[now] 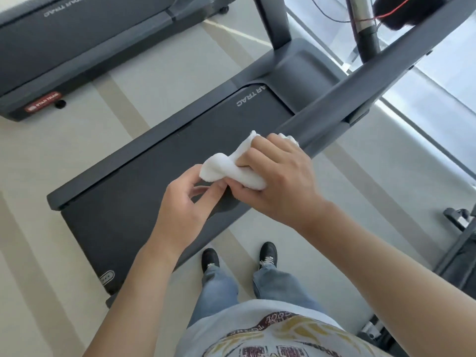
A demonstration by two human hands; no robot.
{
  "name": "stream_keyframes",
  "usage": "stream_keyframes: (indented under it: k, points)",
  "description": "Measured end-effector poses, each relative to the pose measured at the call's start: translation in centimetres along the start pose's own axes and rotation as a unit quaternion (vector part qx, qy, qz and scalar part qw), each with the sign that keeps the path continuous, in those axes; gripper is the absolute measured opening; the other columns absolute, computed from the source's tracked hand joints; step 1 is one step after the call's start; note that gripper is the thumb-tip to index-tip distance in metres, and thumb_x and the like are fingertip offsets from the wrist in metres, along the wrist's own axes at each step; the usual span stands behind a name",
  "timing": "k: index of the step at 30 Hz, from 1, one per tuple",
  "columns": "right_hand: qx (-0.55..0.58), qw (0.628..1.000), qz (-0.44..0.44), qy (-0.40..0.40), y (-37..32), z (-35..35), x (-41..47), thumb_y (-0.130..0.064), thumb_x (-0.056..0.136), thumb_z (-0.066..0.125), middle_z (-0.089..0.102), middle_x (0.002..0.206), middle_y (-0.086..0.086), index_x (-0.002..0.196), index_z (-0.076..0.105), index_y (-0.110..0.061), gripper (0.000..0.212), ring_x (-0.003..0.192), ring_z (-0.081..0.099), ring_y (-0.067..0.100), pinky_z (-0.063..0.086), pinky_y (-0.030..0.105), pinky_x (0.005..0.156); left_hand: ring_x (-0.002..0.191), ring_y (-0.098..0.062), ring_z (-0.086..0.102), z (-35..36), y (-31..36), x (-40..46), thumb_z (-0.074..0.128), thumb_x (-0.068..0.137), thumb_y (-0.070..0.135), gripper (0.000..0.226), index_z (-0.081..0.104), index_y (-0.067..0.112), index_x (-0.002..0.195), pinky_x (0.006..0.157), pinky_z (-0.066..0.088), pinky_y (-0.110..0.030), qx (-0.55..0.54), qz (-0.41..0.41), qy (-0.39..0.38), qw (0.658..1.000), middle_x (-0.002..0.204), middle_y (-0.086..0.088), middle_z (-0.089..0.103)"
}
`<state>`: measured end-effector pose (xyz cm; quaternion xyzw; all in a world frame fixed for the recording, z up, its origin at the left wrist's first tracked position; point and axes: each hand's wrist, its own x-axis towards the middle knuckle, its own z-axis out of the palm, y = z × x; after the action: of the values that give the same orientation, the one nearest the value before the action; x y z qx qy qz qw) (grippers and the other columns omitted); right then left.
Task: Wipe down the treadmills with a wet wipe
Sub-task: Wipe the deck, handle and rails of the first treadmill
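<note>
White wet wipe (233,167), bunched and twisted, held up between both hands just off the near end of the grey handrail (360,91). Right hand (280,181) curled shut around the thicker part, fingers wrapped over the top and a corner poking out beyond the knuckles toward the rail. Left hand (185,202) pinching the loose lower end between thumb and fingertips, remaining fingers loosely bent. Looks like refolding or wringing the wipe rather than wiping: no contact visible between wipe and rail, though the right hand's far edge sits very close to the rail tip and could be brushing it.

Standing beside the nearer treadmill (159,161), shoes on the pale floor (167,70) next to its deck. Dark belt and side rails dull and even, no wet streaks or sheen to tell wiped from unwiped; impossible to say from this view which surfaces are done. Console out of view at the top. Second treadmill (85,39) at upper left, well apart, nobody near it, likewise no sign either way.

Judging by all that: somewhere mid-task on the first machine, probably at the handrail stage. Likely left: rail length, console, deck edges, then the other treadmill.
</note>
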<state>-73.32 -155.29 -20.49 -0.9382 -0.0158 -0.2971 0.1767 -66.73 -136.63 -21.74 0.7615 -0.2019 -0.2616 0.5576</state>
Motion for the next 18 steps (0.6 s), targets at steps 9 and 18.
stream_keyframes:
  k: [9,18]
  points:
    - [-0.011,0.989,0.116,0.093,4.4,-0.1,3.5,-0.041,0.094,0.07,0.058,0.075,-0.002,0.078,0.065,-0.011,0.034,0.067,0.049,0.02,0.039,0.034,0.058,0.118,-0.008,0.068,2.5,3.0,1.6,0.054,0.108,0.025,0.028,0.071,0.025,0.131,0.1,0.053,-0.026,0.064,0.002,0.012,0.998,0.122,0.013,0.074]
    - [-0.002,0.967,0.179,0.181,-1.0,2.0,-2.4,-0.028,0.093,0.075,0.057,0.075,0.004,0.078,0.066,-0.004,0.029,0.066,0.046,0.022,0.042,0.038,0.054,0.087,-0.023,0.065,3.0,2.3,3.4,0.042,0.109,0.014,0.029,0.069,0.008,0.115,0.075,0.05,-0.037,0.061,0.04,-0.049,0.996,0.096,-0.017,0.07]
